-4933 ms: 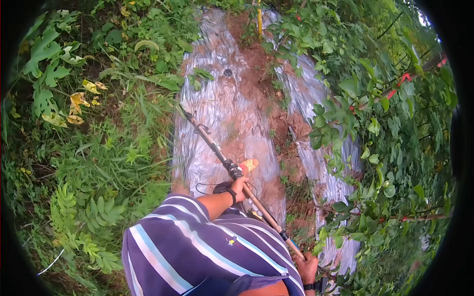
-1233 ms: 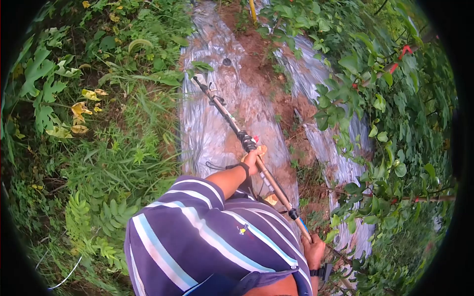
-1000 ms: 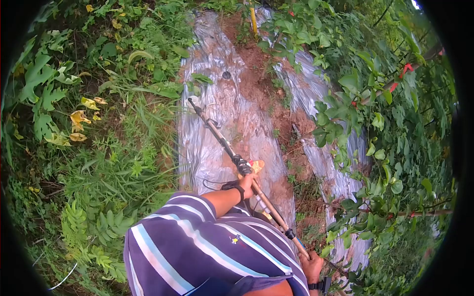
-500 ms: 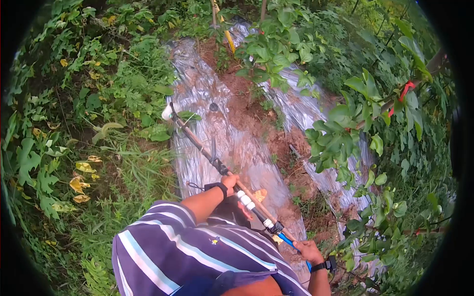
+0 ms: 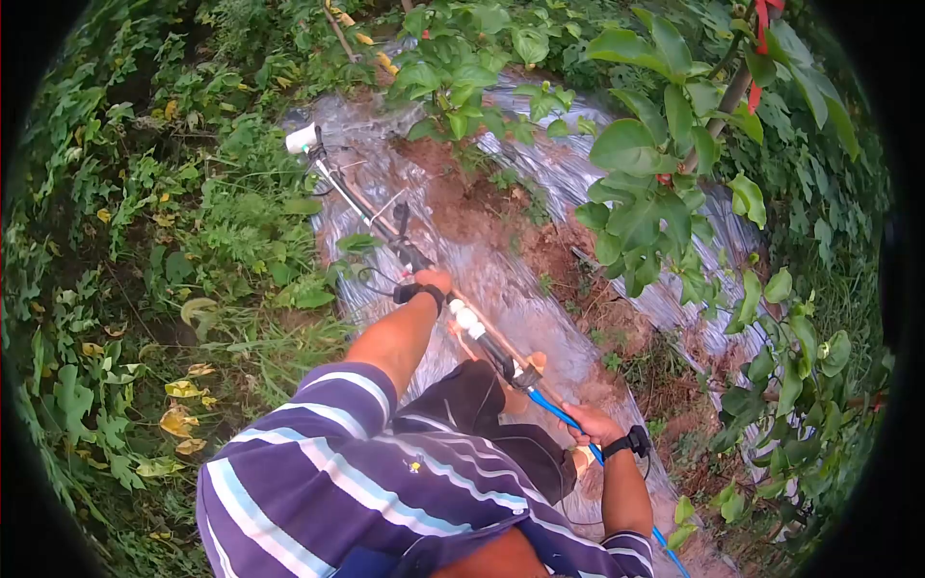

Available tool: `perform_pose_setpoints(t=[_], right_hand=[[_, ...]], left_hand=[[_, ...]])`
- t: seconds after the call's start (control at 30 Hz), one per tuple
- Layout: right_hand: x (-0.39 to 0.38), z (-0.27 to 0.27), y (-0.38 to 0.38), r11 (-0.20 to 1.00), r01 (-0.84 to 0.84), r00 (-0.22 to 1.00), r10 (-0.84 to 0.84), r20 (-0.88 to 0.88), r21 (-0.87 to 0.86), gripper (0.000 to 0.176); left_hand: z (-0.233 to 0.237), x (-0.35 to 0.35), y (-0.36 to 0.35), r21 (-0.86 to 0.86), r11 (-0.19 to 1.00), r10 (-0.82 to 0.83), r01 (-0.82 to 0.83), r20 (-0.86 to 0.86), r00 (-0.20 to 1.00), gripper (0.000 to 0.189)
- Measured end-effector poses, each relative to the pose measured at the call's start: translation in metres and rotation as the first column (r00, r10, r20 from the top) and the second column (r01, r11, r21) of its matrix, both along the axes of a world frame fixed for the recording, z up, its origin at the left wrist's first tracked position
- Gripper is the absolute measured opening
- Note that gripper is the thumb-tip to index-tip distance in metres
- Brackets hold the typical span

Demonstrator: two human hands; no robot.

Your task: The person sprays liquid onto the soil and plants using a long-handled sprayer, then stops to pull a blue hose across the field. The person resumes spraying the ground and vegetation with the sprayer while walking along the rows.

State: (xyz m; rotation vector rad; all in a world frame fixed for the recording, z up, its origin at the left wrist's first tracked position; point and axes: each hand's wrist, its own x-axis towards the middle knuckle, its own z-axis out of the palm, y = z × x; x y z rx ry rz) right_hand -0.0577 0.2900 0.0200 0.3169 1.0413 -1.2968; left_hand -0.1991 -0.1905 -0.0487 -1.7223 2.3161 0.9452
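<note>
A long spray wand slants across the view, made up of a brown pole with dark and white fittings lashed along it. At its far end sits a white cup-shaped head with a dark fitting. My left hand, wearing a black wrist strap, is closed around the middle of the wand. Farther back, my right hand grips the wand's near end, where a blue hose runs through and trails down past my forearm. White joints lie between the two hands.
Silvery plastic film covers the ground, with bare reddish soil between strips. A leafy branch with a red ribbon hangs close on the right. Dense weeds grow along the left. My dark-trousered legs are below the wand.
The wand and my left hand have moved forward, away from my body. The white head is farther up and left in view. My legs and more blue hose now show.
</note>
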Motion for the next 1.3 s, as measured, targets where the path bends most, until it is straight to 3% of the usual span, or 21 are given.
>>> perform_pose_setpoints(t=[0.03,0.1,0.13,0.17,0.2,0.23,0.3,0.47,0.53,0.63,0.7,0.77,0.9,1.0,1.1,1.3], right_hand=[[0.0,0.007,0.009,0.997,-0.021,0.997,0.027,-0.076,0.08,0.053],[0.013,0.025,0.034,0.99,-0.001,0.987,0.023,-0.16,0.14,0.049],[0.032,0.027,0.051,0.971,0.078,0.89,0.035,-0.454,0.228,0.046],[0.042,0.029,0.064,0.943,0.174,0.706,0.081,-0.704,0.283,0.043],[0.037,0.079,0.07,0.898,0.185,0.654,0.192,-0.732,0.4,0.041],[0.044,0.093,0.083,0.898,0.176,0.646,0.205,-0.736,0.404,0.041],[0.075,0.112,0.115,0.766,0.219,0.519,0.432,-0.737,0.604,0.041],[0.132,0.165,0.178,0.714,0.257,0.445,0.51,-0.736,0.651,0.041],[0.159,0.174,0.197,0.71,0.278,0.419,0.516,-0.747,0.647,0.042],[0.195,0.193,0.213,0.685,0.275,0.471,0.516,-0.715,0.675,0.04],[0.215,0.19,0.222,0.697,0.315,0.419,0.507,-0.754,0.644,0.04],[0.224,0.207,0.216,0.676,0.277,0.501,0.505,-0.703,0.683,0.04],[0.241,0.22,0.213,0.664,0.325,0.464,0.508,-0.725,0.673,0.04],[0.246,0.222,0.217,0.667,0.336,0.46,0.5,-0.733,0.665,0.041],[0.253,0.227,0.219,0.675,0.337,0.454,0.494,-0.742,0.656,0.041],[0.251,0.242,0.212,0.692,0.307,0.46,0.493,-0.739,0.653,0.041]], left_hand=[[0.009,0.007,0.019,0.002,1.0,-0.007,0.007,0.005,1.0,0.028],[0.019,0.024,0.048,0.495,0.861,0.29,-0.116,-0.29,0.912,0.028],[-0.004,0.036,0.05,0.662,0.739,0.399,-0.13,-0.274,0.875,0.023],[-0.028,0.049,0.053,0.802,0.585,0.504,-0.125,-0.239,0.83,0.019],[-0.013,0.057,0.077,0.853,0.502,0.553,-0.144,-0.189,0.811,0.017],[0.005,0.066,0.103,0.897,0.413,0.596,-0.158,-0.135,0.792,0.016],[0.013,0.09,0.138,0.935,0.324,0.606,-0.142,-0.09,0.79,0.025],[0.047,0.143,0.226,0.953,0.23,0.634,-0.198,0.007,0.773,0.02],[0.05,0.165,0.25,0.979,0.091,0.65,-0.183,0.081,0.756,0.016],[0.059,0.19,0.271,0.988,0.119,0.606,-0.1,0.007,0.796,0.015],[0.07,0.198,0.279,0.984,0.136,0.591,-0.112,0.01,0.807,0.015],[0.076,0.207,0.281,0.99,0.12,0.55,-0.073,-0.005,0.835,0.013],[0.085,0.216,0.283,0.996,0.061,0.556,-0.058,0.014,0.831,0.013],[0.1,0.224,0.287,0.99,0.126,0.581,-0.065,-0.02,0.814,0.013],[0.074,0.235,0.281,0.999,0.035,0.562,-0.025,0.001,0.827,0.01],[0.074,0.252,0.282,0.995,0.089,0.605,-0.041,-0.021,0.796,0.012]])
